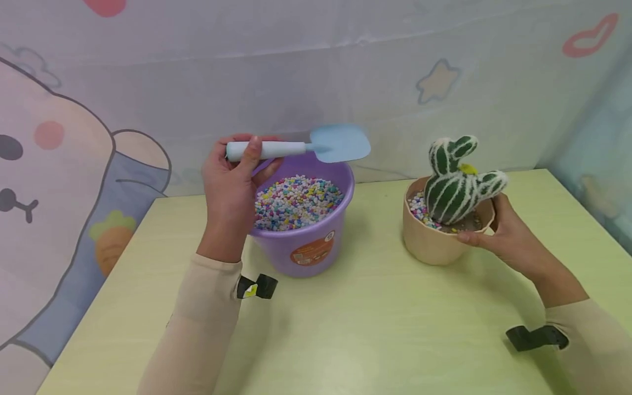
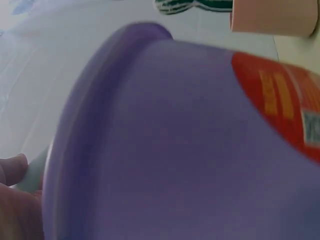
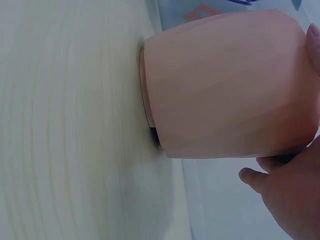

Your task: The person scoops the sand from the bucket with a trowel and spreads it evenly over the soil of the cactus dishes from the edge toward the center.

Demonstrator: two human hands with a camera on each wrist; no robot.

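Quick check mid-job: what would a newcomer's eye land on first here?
Probably the purple bucket of multicoloured pebbles at the table's middle, with the left hand holding a pale blue shovel level above it. To its right, the right hand grips a beige pot holding a striped green cactus.

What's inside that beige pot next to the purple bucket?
The beige pot holds a green-and-white toy cactus, some coloured pebbles at the left and a brown surface. Anything deeper is hidden by the pot wall.

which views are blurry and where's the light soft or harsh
Head view: sharp, even soft light, faint shadows under the bucket and pot. Left wrist view: bucket too close, blurred. Right wrist view: pot fairly clear, table grain smeared.
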